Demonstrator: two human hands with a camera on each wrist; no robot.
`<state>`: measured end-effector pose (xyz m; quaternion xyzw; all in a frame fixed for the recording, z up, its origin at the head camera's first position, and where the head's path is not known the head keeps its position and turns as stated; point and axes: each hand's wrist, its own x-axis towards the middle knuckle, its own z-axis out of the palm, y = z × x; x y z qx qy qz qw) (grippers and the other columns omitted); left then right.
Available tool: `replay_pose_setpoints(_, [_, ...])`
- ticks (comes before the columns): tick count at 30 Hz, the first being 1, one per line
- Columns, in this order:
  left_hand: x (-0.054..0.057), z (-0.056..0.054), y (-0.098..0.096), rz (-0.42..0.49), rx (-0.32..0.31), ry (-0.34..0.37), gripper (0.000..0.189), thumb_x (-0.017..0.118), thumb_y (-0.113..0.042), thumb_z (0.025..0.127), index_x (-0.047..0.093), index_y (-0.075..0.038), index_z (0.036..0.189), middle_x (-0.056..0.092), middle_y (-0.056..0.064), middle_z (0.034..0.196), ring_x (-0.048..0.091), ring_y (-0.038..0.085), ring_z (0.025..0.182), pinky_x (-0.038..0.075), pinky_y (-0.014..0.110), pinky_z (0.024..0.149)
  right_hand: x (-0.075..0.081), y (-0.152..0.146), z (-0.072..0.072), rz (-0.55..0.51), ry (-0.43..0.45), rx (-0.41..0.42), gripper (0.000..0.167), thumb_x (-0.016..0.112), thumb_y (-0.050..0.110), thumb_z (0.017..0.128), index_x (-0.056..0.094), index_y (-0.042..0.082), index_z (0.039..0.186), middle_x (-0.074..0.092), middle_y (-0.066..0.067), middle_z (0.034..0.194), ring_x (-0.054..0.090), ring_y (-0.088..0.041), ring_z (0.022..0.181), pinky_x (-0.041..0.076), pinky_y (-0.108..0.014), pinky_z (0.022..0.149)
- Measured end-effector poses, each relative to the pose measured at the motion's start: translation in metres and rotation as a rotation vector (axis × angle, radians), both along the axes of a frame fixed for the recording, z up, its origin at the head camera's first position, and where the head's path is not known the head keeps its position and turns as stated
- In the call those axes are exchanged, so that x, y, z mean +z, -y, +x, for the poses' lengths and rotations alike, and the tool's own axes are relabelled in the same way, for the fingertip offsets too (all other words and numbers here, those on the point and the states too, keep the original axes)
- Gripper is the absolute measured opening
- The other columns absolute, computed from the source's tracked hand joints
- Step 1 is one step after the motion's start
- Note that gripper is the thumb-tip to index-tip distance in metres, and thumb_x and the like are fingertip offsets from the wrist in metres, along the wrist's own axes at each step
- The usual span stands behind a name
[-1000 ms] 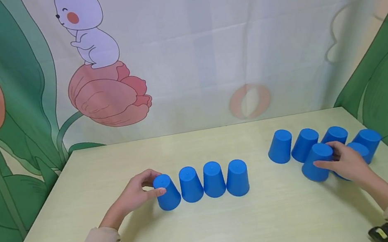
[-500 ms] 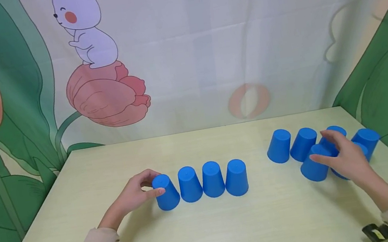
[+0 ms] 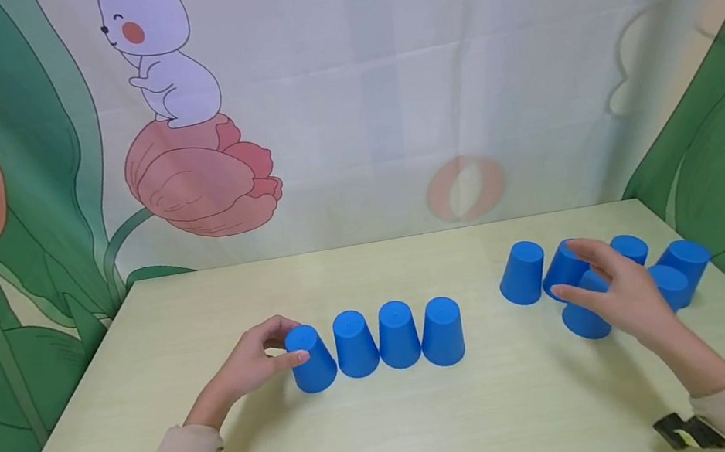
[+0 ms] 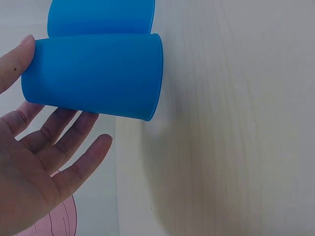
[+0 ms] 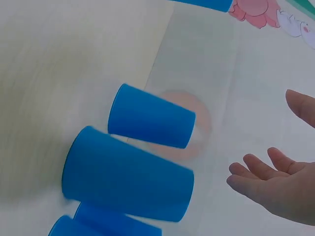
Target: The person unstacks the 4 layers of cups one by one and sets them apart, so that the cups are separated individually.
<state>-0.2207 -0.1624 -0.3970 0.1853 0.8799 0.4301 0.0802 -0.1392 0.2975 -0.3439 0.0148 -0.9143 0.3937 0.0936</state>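
Note:
In the head view my left hand (image 3: 250, 366) holds the leftmost blue cup (image 3: 315, 364) of a row, thumb on the near side and fingers behind. That cup (image 4: 93, 73) stands upside down on the table, as the left wrist view also shows. Three more upturned blue cups (image 3: 399, 338) continue the row to its right. My right hand (image 3: 629, 299) hovers over a group of upturned cups, thumb and fingers spread with nothing between them. It partly covers a front cup (image 3: 586, 321) and a cup behind (image 3: 563, 274). In the right wrist view a cup (image 5: 128, 177) stands apart from the fingers.
Within the right group, a cup (image 3: 522, 274) stands at the back left and another (image 3: 688, 267) near the table's right edge. A printed curtain (image 3: 344, 104) hangs behind the pale table (image 3: 381, 442).
My right hand has let go of the front cup in the right group, risen above it and moved left. The left hand and its cup have stayed in place.

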Motion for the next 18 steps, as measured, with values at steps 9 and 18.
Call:
replay_pose_setpoints(9, [0.001,0.001,0.0,0.003,0.005,0.001,0.042,0.07,-0.026,0.08,0.055,-0.005,0.114,0.06,0.008,0.105,0.056,0.026,0.098,0.046,0.043,0.083,0.0,0.026,-0.009,-0.011,-0.026,0.119,0.073,0.066,0.036,0.082,0.033,0.0,0.137,0.038,-0.024,0.136,0.036,-0.041,0.123,0.033,-0.053,0.095])
replay_pose_setpoints(18, [0.002,0.001,0.0,0.01,-0.004,-0.008,0.043,0.07,-0.025,0.081,0.054,-0.004,0.114,0.06,0.009,0.105,0.056,0.026,0.098,0.046,0.043,0.083,-0.014,0.051,-0.022,-0.021,0.009,0.192,0.075,0.069,0.039,0.079,0.034,0.006,0.138,0.042,-0.019,0.135,0.039,-0.037,0.123,0.035,-0.052,0.095])
